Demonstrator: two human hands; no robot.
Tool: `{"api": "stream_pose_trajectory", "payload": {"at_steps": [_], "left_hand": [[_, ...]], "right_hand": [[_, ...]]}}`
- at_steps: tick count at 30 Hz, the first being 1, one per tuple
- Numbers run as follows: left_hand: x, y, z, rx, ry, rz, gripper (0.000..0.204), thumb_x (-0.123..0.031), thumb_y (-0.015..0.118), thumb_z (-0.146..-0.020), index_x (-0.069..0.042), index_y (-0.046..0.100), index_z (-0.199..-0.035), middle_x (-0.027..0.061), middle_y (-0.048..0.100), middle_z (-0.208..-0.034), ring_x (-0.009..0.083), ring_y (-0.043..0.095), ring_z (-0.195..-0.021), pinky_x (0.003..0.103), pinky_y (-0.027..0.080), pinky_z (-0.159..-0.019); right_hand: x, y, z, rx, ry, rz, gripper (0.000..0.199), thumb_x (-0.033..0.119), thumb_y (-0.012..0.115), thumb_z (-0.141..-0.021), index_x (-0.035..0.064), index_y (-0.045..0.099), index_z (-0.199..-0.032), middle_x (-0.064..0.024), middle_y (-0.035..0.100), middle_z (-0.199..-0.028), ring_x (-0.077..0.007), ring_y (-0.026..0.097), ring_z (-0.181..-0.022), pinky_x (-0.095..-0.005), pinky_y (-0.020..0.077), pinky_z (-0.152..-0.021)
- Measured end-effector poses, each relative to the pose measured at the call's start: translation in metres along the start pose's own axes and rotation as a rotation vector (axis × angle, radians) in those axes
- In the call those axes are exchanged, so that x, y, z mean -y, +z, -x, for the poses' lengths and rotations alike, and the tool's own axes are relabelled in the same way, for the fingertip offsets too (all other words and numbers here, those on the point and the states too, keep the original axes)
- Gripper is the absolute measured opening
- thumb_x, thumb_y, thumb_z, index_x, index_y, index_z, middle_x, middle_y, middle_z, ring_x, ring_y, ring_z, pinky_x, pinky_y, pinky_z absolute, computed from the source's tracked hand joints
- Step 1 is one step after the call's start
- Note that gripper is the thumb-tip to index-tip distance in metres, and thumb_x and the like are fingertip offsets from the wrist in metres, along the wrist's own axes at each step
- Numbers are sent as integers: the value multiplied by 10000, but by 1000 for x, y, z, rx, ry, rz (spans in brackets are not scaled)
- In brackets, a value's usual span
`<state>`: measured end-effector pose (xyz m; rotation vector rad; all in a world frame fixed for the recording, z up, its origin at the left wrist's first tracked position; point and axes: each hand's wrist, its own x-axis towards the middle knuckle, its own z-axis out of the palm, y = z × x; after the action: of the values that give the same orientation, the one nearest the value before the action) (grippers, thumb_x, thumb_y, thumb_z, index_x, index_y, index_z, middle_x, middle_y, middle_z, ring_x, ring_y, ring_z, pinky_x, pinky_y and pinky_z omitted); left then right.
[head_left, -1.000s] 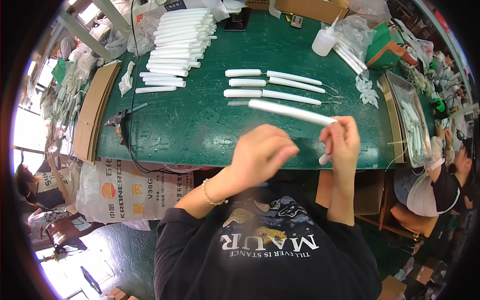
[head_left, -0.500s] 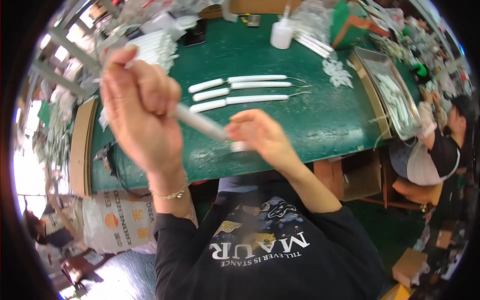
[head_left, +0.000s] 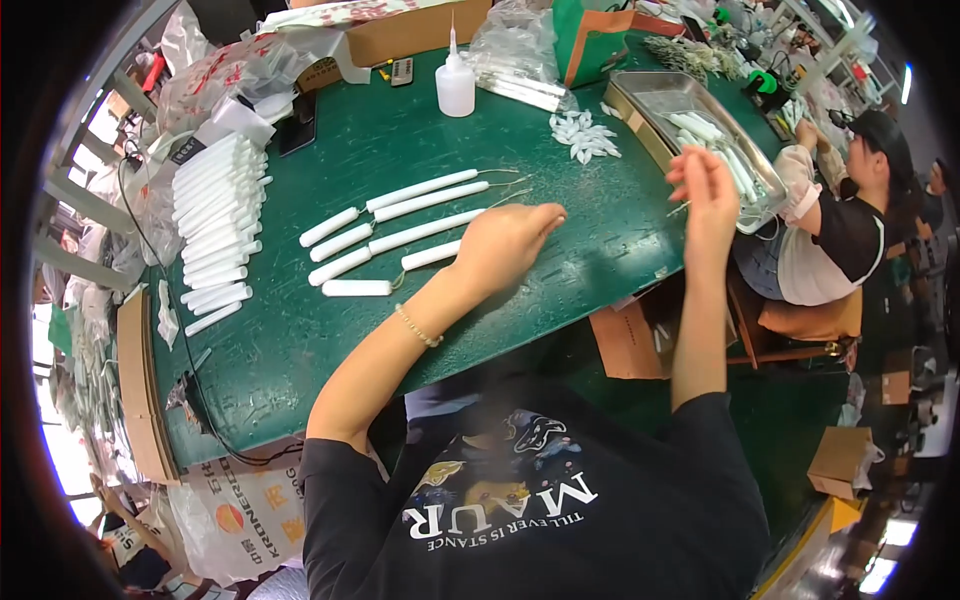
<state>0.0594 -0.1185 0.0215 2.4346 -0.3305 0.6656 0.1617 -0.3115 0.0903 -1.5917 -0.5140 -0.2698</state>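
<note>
My left hand is low over the table, its fingers curled together. It covers the right end of a long white rod; whatever is in its fingers is hidden. A short white rod lies to the left of that one. Three similar rows lie farther back, each a short and a long white rod end to end, with thin wires showing at the right. My right hand is raised beside the metal tray, fingers half bent and apart, with nothing visible in them. White rods with thin wires lie in the tray.
A stack of white rods lies at the left. Behind are a white squeeze bottle, a dark phone and a pile of small white pieces. A co-worker sits at the right. A black cable hangs off the left edge.
The white rod that was up between my hands now lies in a fourth row on the table. My left hand came down and right; my right hand went to the tray. The view has shifted.
</note>
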Motion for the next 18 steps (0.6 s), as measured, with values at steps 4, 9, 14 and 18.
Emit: {"api": "stream_pose_trajectory", "payload": {"at_steps": [4,9,14,18], "left_hand": [[19,18,0,116,122,-109,157,-116,540,-762,-61,549,-909,98,563,-764,272,534,-754,352,440,-638],[5,-5,14,113,94,-106,317,-70,562,-719,-68,520,-1033,114,511,-993,285,507,-911,364,431,-751],[22,-61,60,142,66,-376,341,-30,510,-685,-125,560,-1009,133,486,-1121,311,466,-1042,378,405,-857],[34,-90,84,252,37,-577,330,-54,478,-726,-162,559,-1027,98,437,-1210,306,415,-1112,399,360,-920]], "right_hand": [[-63,-75,-98,-15,-145,464,210,195,539,-811,8,592,-892,-56,611,-774,-142,567,-691,-245,431,-560],[-119,-115,-165,199,-94,1123,224,249,591,-736,42,630,-813,-161,607,-817,-304,573,-764,-357,450,-668],[-141,-109,-172,332,-220,1457,249,284,629,-670,43,633,-731,-169,602,-720,-321,579,-702,-406,449,-663],[-146,-112,-175,399,-164,1489,250,283,631,-666,39,633,-723,-180,600,-721,-333,577,-706,-404,449,-669]]}}
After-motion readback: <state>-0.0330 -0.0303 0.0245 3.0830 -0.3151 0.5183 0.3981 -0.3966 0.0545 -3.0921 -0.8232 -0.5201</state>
